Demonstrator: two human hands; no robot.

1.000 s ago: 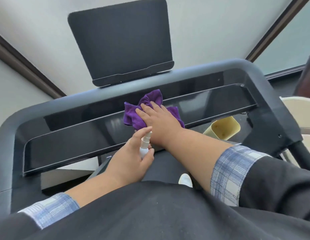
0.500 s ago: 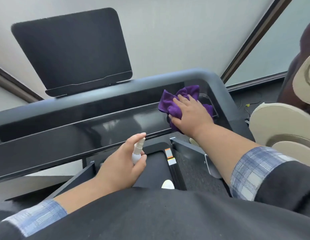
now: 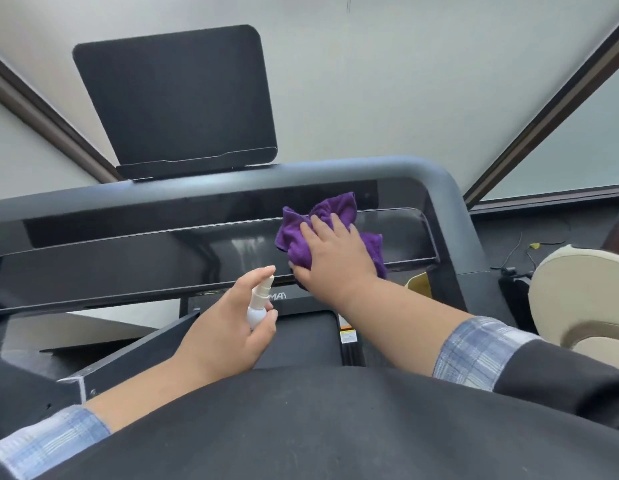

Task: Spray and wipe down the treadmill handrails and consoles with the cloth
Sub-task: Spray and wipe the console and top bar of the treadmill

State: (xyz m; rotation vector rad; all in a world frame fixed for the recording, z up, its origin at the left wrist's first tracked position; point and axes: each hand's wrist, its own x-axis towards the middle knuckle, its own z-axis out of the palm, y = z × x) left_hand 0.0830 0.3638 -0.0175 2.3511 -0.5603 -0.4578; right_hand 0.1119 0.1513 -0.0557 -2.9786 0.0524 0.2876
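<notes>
With the right hand [image 3: 335,258] flat-fingered on the purple cloth [image 3: 330,216] at the console [image 3: 128,261]'s three o'clock end, streaks may remain, while the left hand [image 3: 225,334], fingers curled round the spray bottle [image 3: 259,303], risks misfiring.

Place: an indoor exercise room, maybe a small gym or a fitness corner; which one I cannot tell.
Main machine: a black treadmill [image 3: 436,181] with a rounded handrail frame, a long glossy console [image 3: 128,265] and a dark running belt [image 3: 301,334] below.
Holder: a black tablet stand [image 3: 176,98] rises above the console.
Walls: frosted white glass panels [image 3: 405,81] with dark brown frames [image 3: 543,102].
Neighbour: a cream and brown padded seat [image 3: 585,292] on the right, perhaps a massage chair.
Floor: dark, with thin cables [image 3: 515,247] lying near the wall.
</notes>
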